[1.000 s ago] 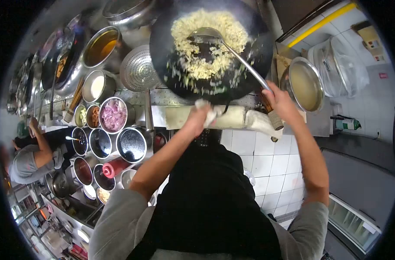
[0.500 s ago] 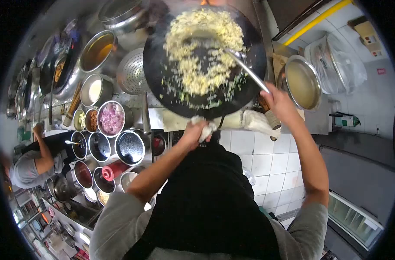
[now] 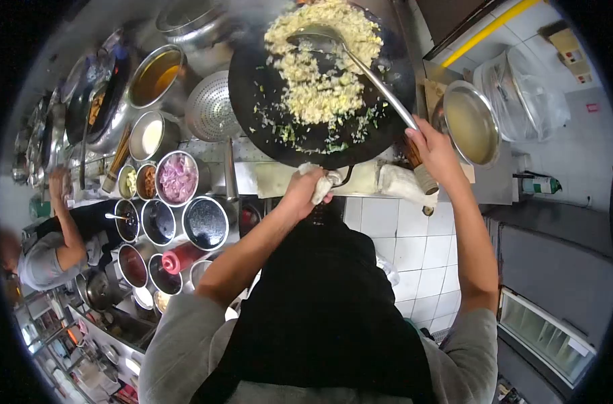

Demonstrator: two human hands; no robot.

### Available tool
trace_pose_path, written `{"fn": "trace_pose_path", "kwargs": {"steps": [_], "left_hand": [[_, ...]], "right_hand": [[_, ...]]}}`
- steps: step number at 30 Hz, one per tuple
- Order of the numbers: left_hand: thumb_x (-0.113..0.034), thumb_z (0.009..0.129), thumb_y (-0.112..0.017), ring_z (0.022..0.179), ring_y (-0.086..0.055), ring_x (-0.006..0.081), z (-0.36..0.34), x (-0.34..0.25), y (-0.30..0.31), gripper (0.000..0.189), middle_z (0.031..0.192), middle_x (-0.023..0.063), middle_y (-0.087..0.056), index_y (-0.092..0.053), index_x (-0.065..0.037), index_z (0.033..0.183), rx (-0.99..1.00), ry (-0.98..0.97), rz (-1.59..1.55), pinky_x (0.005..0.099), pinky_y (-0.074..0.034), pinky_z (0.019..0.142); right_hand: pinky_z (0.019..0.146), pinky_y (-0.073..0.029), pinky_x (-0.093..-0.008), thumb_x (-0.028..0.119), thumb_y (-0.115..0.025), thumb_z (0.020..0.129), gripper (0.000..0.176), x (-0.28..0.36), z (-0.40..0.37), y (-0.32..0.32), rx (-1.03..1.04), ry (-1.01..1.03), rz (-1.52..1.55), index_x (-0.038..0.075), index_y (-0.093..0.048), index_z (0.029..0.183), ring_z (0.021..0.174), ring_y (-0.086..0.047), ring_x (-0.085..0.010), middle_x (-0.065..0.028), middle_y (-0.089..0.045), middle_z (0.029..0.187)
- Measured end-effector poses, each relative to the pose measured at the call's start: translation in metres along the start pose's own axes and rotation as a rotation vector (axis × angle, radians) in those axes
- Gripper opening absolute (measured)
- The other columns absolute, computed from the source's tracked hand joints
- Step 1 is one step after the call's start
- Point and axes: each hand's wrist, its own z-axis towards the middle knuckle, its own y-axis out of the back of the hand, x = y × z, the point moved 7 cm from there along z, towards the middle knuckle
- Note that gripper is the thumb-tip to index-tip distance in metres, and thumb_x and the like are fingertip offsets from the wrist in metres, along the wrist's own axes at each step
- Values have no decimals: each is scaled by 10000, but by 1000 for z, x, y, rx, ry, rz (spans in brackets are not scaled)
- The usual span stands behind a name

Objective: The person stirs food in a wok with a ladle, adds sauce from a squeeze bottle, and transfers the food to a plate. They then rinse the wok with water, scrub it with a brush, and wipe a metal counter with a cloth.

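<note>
Rice has shifted since a moment ago: the loose ring of yellow-white fried rice point(image 3: 316, 84) is now heaped toward the far side of the big round black wok point(image 3: 249, 87), with green flecks strewn over the near, bare part of the pan. The long-handled steel ladle point(image 3: 377, 77) has moved too, its bowl now up by the far rim on top of the rice instead of in the middle. Over at the left, the co-worker in the grey shirt point(image 3: 44, 259) has an arm lifted higher toward the counter.

The left hand point(image 3: 301, 194) has its fingers curled tight round a crumpled white cloth point(image 3: 322, 186) bunched over the wok's near loop handle. The right hand point(image 3: 433, 149) has its fingers wrapped closed about the lower end of the ladle's shaft.

Right of the wok stands a round steel pot of pale cloudy liquid point(image 3: 469, 121). Left of the wok lies a perforated steel strainer point(image 3: 215, 108), and beyond that a steel pot of amber liquid point(image 3: 155, 74) and a smaller steel bowl of white contents point(image 3: 148, 135). Nearer, a steel bowl of chopped purple onion point(image 3: 177, 178) sits among steel bowls of dark sauce point(image 3: 205, 223), with a red squeeze bottle point(image 3: 182, 258) lying just beside them.
</note>
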Motion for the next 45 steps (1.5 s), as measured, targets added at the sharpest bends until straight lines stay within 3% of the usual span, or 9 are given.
{"fn": "trace_pose_path", "kwargs": {"steps": [4,9,23,26,28,31,36,38,45], "left_hand": [[-224,944,-373,539,-509,156,-2,-91,-23,186,785,106,-561,-445,-58,900,-78,-68,-237,255,-403,395],[-248,933,-413,551,-515,185,80,-110,-17,165,778,67,-551,-462,-91,936,52,-57,-178,293,-410,432],[-295,922,-429,513,-535,187,111,-116,-13,200,666,35,-532,-502,-113,882,2,-12,3,274,-400,370],[-305,922,-434,541,-543,202,114,-114,-9,201,733,56,-549,-494,-114,915,-20,-12,-29,307,-420,410],[-321,909,-453,575,-551,194,125,-112,2,221,774,39,-587,-534,-121,960,-3,-52,48,332,-444,477],[-314,919,-430,590,-546,192,126,-108,-4,207,778,40,-575,-527,-131,932,77,8,-25,315,-430,463],[-310,936,-399,618,-534,197,119,-115,-5,181,827,36,-566,-488,-157,973,71,13,-4,319,-415,490],[-330,934,-415,625,-541,208,120,-113,-2,200,822,36,-570,-496,-152,978,74,-19,-27,322,-422,493],[-359,916,-467,646,-565,218,134,-108,1,246,833,41,-587,-526,-140,1012,13,-13,10,350,-478,514]], "right_hand": [[579,-417,-301,305,-533,909,395,16,-33,5,-56,42,231,30,-537,1193,605,-498,-171,-131,-567,692],[484,-330,-229,289,-537,912,384,14,-25,-23,-71,-134,605,44,-536,1207,532,-382,-59,14,-416,598],[472,-336,-221,267,-515,917,327,15,-10,-30,-268,-211,770,36,-555,1143,521,-397,-43,31,-428,589],[467,-356,-254,245,-524,916,323,2,-12,-40,-414,-133,691,9,-542,1136,523,-424,-77,22,-474,619],[456,-367,-304,231,-519,918,313,18,-25,-40,-519,-92,391,23,-534,1152,466,-433,-132,-82,-485,551],[536,-440,-412,223,-526,901,300,1,-28,-77,-498,-100,399,56,-529,1150,592,-559,-401,-215,-566,669],[552,-446,-424,214,-527,894,354,8,-40,-94,-523,48,351,45,-501,1205,646,-572,-422,-228,-578,691],[554,-447,-429,205,-516,897,372,5,-46,-98,-436,-128,426,13,-491,1215,641,-579,-421,-244,-577,689],[573,-446,-460,209,-488,910,357,-12,-33,-121,-484,-30,264,2,-499,1202,678,-587,-430,-272,-581,744]]}}
